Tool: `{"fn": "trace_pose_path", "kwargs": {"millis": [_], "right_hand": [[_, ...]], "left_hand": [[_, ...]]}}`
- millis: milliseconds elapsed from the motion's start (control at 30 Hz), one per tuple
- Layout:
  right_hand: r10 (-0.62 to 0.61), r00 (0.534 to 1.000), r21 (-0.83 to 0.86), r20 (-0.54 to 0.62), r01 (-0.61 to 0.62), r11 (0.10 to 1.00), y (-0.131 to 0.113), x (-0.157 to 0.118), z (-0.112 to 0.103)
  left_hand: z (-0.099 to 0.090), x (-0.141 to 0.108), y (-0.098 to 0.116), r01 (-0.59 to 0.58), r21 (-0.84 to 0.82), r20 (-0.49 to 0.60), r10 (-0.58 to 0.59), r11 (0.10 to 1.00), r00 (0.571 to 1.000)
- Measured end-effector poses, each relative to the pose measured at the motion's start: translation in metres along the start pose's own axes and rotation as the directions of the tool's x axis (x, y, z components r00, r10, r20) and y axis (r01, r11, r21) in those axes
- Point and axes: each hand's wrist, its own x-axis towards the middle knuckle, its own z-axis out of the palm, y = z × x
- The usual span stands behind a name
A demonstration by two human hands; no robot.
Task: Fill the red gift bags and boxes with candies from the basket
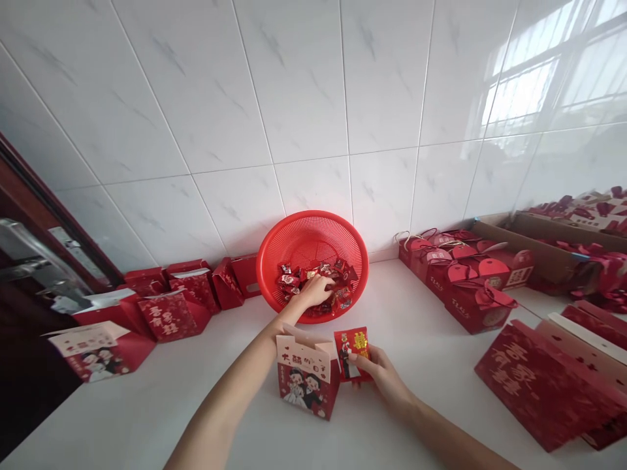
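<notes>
My left hand (317,290) reaches down among wrapped candies (343,299) in a red plastic colander basket (361,243). Its fingers are curled, and what they pinch is hidden. My right hand (382,373) is closed on the side of a small red packet (353,359), with a gold character and a couple printed on it. Just left of this packet, an open-topped red and cream gift box (306,388) with a cartoon bride and groom stands upright on the white table, under my left forearm.
Several red gift boxes (171,316) stand at the left, by a dark door with a metal handle (24,267). At the right are rows of tied red boxes (455,274), a cardboard carton (519,228) and flat red bags (529,378). A tiled wall (313,98) rises behind.
</notes>
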Motion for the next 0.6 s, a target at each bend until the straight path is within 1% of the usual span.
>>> {"fn": "trace_pose_path", "kwargs": {"millis": [133, 233, 400, 467, 533, 567, 600], "right_hand": [[-0.014, 1.0, 0.008, -0.021, 0.014, 1.0, 0.007, 0.003, -0.001], [-0.014, 1.0, 0.022, -0.028, 0.015, 1.0, 0.012, 0.008, -0.002], [-0.036, 0.999, 0.057, -0.037, 0.038, 0.998, 0.012, 0.008, -0.002], [-0.039, 0.998, 0.083, -0.044, 0.042, 0.996, 0.01, 0.007, -0.001], [-0.029, 0.998, 0.121, -0.061, 0.036, 0.992, 0.008, 0.005, -0.001], [-0.02, 0.997, 0.141, -0.072, 0.03, 0.989, 0.007, 0.005, -0.002], [-0.011, 0.996, 0.163, -0.083, 0.025, 0.986, 0.007, 0.005, -0.003]], "left_hand": [[0.003, -0.002, 0.0, 0.003, -0.032, -0.109, -0.007, 0.999, 0.994], [0.002, -0.006, 0.001, 0.003, -0.087, -0.205, -0.021, 0.996, 0.978], [-0.007, -0.019, 0.005, -0.03, -0.211, -0.317, -0.039, 0.977, 0.948], [-0.012, -0.028, 0.009, -0.065, -0.305, -0.352, -0.049, 0.95, 0.935], [-0.017, -0.039, 0.014, -0.102, -0.449, -0.343, -0.065, 0.888, 0.937], [-0.018, -0.045, 0.017, -0.106, -0.525, -0.305, -0.07, 0.845, 0.95], [-0.019, -0.051, 0.021, -0.094, -0.589, -0.241, -0.063, 0.802, 0.968]]}}
